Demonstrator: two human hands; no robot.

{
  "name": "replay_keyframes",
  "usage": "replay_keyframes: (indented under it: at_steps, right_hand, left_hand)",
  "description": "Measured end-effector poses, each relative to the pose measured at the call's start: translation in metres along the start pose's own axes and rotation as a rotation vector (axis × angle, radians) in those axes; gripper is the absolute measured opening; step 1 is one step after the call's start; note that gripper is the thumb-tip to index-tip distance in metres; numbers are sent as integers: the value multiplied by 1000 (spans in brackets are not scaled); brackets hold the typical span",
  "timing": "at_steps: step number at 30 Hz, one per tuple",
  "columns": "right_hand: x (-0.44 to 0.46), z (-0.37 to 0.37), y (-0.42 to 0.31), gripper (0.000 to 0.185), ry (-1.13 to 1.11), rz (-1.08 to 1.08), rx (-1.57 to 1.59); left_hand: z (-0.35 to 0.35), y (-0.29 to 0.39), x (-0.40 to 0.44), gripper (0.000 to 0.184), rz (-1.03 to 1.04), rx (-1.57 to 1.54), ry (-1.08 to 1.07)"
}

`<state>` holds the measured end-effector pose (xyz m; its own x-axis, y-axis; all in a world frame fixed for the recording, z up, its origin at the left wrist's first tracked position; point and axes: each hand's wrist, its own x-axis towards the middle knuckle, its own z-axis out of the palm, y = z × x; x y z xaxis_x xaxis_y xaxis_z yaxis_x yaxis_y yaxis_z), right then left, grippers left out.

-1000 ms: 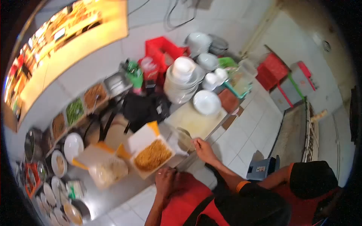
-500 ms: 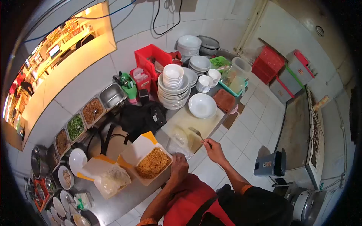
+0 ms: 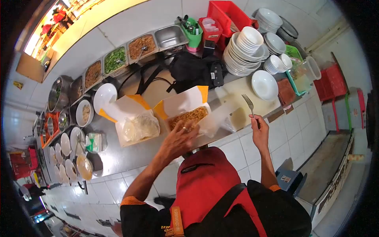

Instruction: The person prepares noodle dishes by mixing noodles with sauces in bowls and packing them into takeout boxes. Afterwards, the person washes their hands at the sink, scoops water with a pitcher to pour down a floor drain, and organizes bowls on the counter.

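In my right hand (image 3: 260, 128) a metal fork (image 3: 248, 103) is gripped by its handle, tines pointing up and away, above the near edge of a pale cutting board (image 3: 266, 103). My left hand (image 3: 179, 141) hovers over the near side of an open takeaway box (image 3: 183, 98) of noodles (image 3: 193, 117). Motion smears its fingers. A clear plastic bag (image 3: 216, 121), also blurred, is just right of these fingers; whether they hold it is unclear. On the left stands a second open box (image 3: 123, 134) with a filled, clear plastic bag (image 3: 141, 125) inside.
A white bowl (image 3: 265, 85) sits on the board near stacked plates (image 3: 239, 59). Behind the boxes lies a black bag (image 3: 193, 69) with straps. Metal food trays (image 3: 170, 37) line the wall. Several small bowls (image 3: 71, 170) and a packet (image 3: 94, 142) occupy the left end.
My view has swung left. My left hand has moved from beside the noodle box to over it, and the clear plastic now looks blurred. The fork stays in my right hand, now held more upright.
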<state>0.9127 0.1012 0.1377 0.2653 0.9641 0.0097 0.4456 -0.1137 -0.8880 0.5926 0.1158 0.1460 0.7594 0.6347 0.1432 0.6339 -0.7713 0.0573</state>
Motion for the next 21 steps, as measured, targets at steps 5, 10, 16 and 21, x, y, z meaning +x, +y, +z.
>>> replay_keyframes:
  at_steps: [5,10,16,21]
  right_hand:
    - [5,29,7,15,-115,51,85]
    - [22,71,23,10,-188,85,318]
    - [42,104,46,21,-186,167,140]
    - [37,107,45,31,-139,274,91]
  left_hand:
    - [-15,-18,-30,25,-86,-112,29]
    - [-7,-16,-29,24,-410,-891,319]
    - [-25,-10,-19,26,-400,-786,469]
    - [-32,-4,-23,21,-634,-934,446]
